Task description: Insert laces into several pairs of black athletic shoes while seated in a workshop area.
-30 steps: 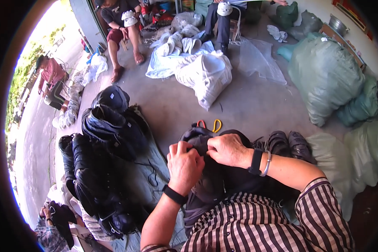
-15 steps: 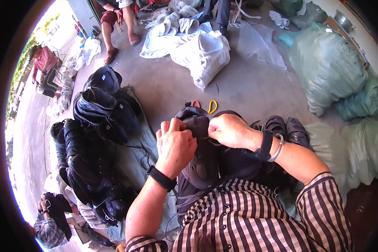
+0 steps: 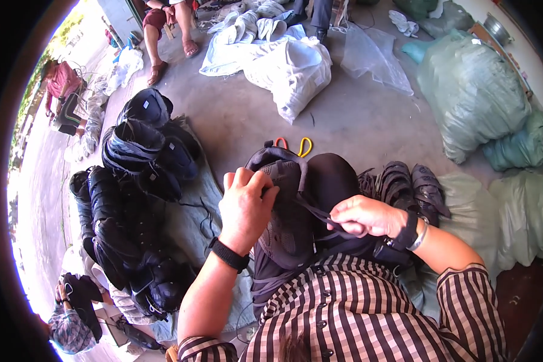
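Observation:
A dark grey shoe upper (image 3: 288, 236) rests on my lap with its collar pointing away from me. My left hand (image 3: 245, 208) is closed on its left side near the lacing, fingers curled and fingertips partly hidden. From the shoe's right side a dark shoelace (image 3: 312, 209) stretches to my right hand (image 3: 368, 216), which pinches it over my right thigh. Just past the collar, a red loop (image 3: 281, 143) and a yellow loop (image 3: 306, 146) stick out.
Stacked black shoe uppers (image 3: 136, 235) lie on a sheet at left; more dark uppers (image 3: 398, 187) sit beside my right leg. Large green sacks (image 3: 473, 90) stand at right. A white sack (image 3: 289, 75) lies ahead, near other people's legs (image 3: 157, 45).
My right hand has moved from the shoe's collar down and to the right, drawing the lace out straight. The left hand stays at the shoe's left side, shifted slightly.

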